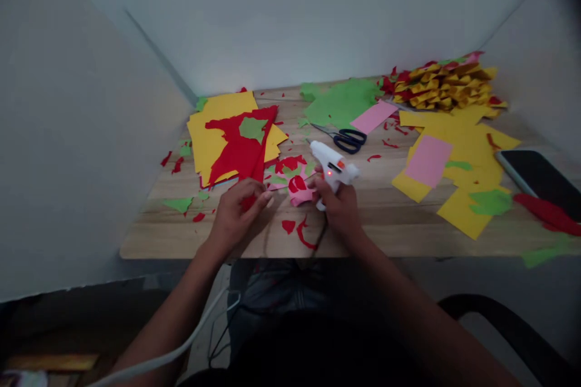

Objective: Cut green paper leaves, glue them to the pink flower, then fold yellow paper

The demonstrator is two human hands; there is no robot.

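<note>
My right hand [342, 208] is wrapped round the handle of a white hot glue gun [333, 164], whose red light is lit and whose nozzle points up and away to the left. By that hand's fingertips is a curled pink paper piece with a red scrap [298, 187] on it; whether the fingers touch it I cannot tell. My left hand [239, 213] is closed, thumb and forefinger pinched close together over the table. What lies between them, if anything, is too small to make out. Just beyond both hands lie pink, green and red paper scraps [290, 168].
Yellow sheets [222, 109] under red paper [236, 148] lie at the left. Dark-handled scissors [349, 140] and green paper [347, 100] lie behind the glue gun. Rightward are yellow papers [472, 145], a bundle of folded yellow strips [445, 87] and a phone [542, 178].
</note>
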